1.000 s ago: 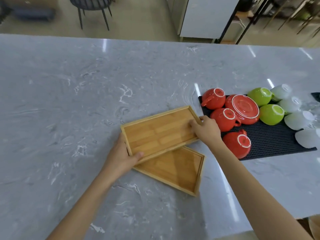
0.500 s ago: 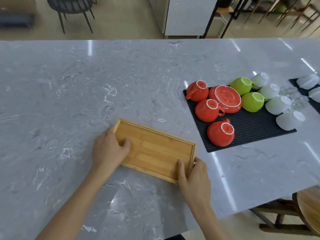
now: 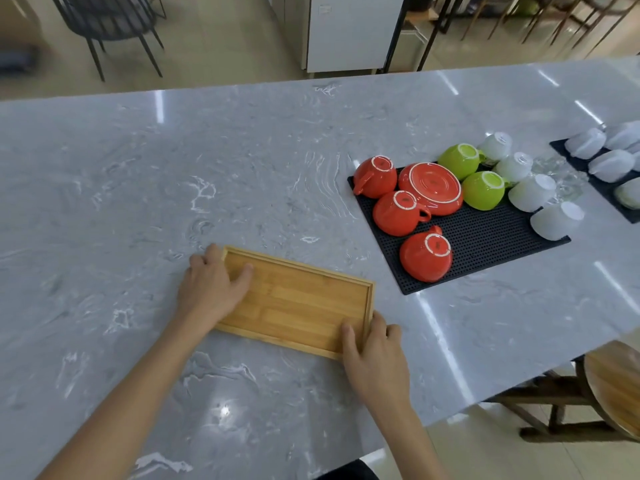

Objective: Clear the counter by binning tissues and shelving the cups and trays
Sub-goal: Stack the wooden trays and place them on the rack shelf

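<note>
Bamboo tray (image 3: 298, 301): lower centre of frame, flat on grey tabletop (image 3: 138, 188), nothing in it. Left hand (image 3: 211, 289) grip clasps its left end; right hand (image 3: 375, 355) grip clasps its lower-right corner. Black mat (image 3: 485, 244), right: upturned red, green, white cups.

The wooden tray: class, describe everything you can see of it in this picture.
The wooden tray is a shallow rectangle that looks like bamboo, honey-coloured, with a low raised rim and a plank-patterned floor holding nothing. It lies flat on the grey marbled counter, angled, left of the black mat and apart from it. The left hand grips its far-left end, thumb inside the rim. The right hand grips its near-right corner, thumb on the floor.
</note>
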